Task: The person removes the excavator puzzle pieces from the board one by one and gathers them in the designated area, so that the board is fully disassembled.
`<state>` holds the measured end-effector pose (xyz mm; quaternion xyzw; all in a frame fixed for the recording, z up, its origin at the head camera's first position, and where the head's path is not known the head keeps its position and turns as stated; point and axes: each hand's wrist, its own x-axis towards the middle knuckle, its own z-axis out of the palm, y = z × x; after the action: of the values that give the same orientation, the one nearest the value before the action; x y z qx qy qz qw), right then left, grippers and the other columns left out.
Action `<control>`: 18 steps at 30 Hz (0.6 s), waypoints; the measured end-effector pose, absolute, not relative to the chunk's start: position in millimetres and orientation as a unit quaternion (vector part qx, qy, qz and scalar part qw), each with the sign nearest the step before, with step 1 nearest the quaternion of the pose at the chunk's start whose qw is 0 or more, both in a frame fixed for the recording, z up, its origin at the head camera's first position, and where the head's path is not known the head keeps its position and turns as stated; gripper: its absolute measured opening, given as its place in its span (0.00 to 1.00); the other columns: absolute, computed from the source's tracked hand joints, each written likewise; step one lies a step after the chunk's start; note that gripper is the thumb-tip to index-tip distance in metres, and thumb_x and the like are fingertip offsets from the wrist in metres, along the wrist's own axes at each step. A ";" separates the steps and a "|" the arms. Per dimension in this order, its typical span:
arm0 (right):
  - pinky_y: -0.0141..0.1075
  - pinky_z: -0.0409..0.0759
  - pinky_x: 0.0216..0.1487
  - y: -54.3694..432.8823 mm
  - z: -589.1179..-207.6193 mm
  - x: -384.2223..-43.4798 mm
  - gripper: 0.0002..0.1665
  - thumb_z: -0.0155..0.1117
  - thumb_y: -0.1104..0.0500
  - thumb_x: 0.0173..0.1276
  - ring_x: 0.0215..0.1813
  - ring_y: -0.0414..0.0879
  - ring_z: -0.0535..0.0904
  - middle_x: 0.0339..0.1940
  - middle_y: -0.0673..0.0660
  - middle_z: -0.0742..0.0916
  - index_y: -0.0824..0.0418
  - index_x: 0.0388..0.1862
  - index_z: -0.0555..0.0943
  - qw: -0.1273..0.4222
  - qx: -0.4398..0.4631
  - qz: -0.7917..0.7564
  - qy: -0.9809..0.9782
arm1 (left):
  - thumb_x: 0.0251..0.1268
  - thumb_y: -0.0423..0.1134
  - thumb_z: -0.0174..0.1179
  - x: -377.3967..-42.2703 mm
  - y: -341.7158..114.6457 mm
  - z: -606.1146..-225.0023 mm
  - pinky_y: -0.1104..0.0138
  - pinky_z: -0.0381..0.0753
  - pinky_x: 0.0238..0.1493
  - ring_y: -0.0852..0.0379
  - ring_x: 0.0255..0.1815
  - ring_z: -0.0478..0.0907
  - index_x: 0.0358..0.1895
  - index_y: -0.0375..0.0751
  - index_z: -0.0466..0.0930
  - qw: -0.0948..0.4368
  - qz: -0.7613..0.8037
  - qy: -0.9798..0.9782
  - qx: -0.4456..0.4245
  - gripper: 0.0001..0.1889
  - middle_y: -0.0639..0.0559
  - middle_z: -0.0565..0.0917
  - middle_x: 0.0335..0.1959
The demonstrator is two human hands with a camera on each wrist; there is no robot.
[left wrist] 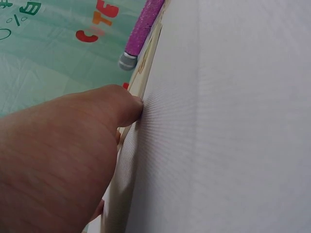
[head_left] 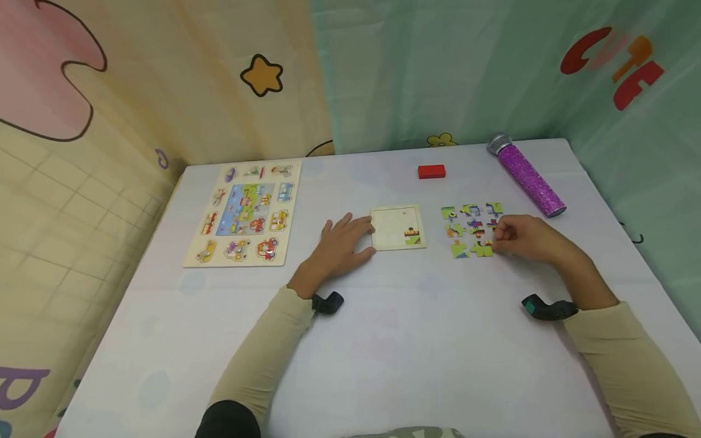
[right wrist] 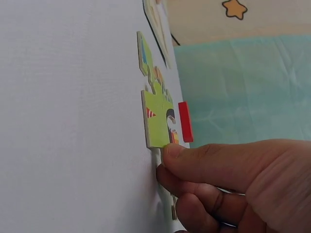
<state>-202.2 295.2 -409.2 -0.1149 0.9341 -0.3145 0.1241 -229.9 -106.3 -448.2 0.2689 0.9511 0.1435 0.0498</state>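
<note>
In the head view my left hand (head_left: 342, 246) lies with spread fingers at the left edge of a small square puzzle board (head_left: 390, 228). Its fingertips touch the frame. One puzzle piece (head_left: 412, 236) sits in the board's lower right corner. My right hand (head_left: 523, 238) is at the right side of several loose puzzle pieces (head_left: 459, 249), laid out in rows. Thumb and forefinger pinch a thin piece, mostly hidden by the fingers; in the right wrist view the thumb lies against a green piece (right wrist: 156, 121). The left wrist view shows the left thumb (left wrist: 129, 108) against the board's edge.
A larger wooden picture puzzle (head_left: 289, 243) lies at the table's left. Behind the small board is a red block (head_left: 431, 171). A glittery purple microphone (head_left: 528, 176) lies at the back right, beyond the right hand. Printed curtains (head_left: 411, 73) border the white table (head_left: 427, 353).
</note>
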 end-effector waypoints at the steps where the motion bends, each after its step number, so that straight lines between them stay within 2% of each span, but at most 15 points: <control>1: 0.36 0.72 0.32 293.6 -408.5 -202.0 0.09 0.72 0.66 0.65 0.35 0.50 0.72 0.29 0.54 0.80 0.62 0.34 0.77 0.122 -0.111 -0.306 0.938 | 0.74 0.56 0.56 -229.7 -106.3 -447.9 0.37 0.45 0.73 0.43 0.80 0.50 0.69 0.52 0.73 0.049 0.145 0.951 0.269 0.25 0.55 0.62 0.78; 18: 0.42 0.70 0.32 279.3 -403.0 -198.7 0.06 0.67 0.66 0.65 0.33 0.51 0.73 0.28 0.54 0.80 0.62 0.33 0.77 0.111 -0.092 -0.236 0.961 | 0.75 0.55 0.56 -228.8 -106.8 -447.3 0.37 0.45 0.73 0.44 0.80 0.50 0.68 0.52 0.73 0.048 0.149 0.950 0.272 0.24 0.55 0.63 0.78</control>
<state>-198.7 279.3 -403.0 -0.0920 0.9609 -0.2361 0.1112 -228.8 -106.8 -447.3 0.2717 0.9496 0.1492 0.0476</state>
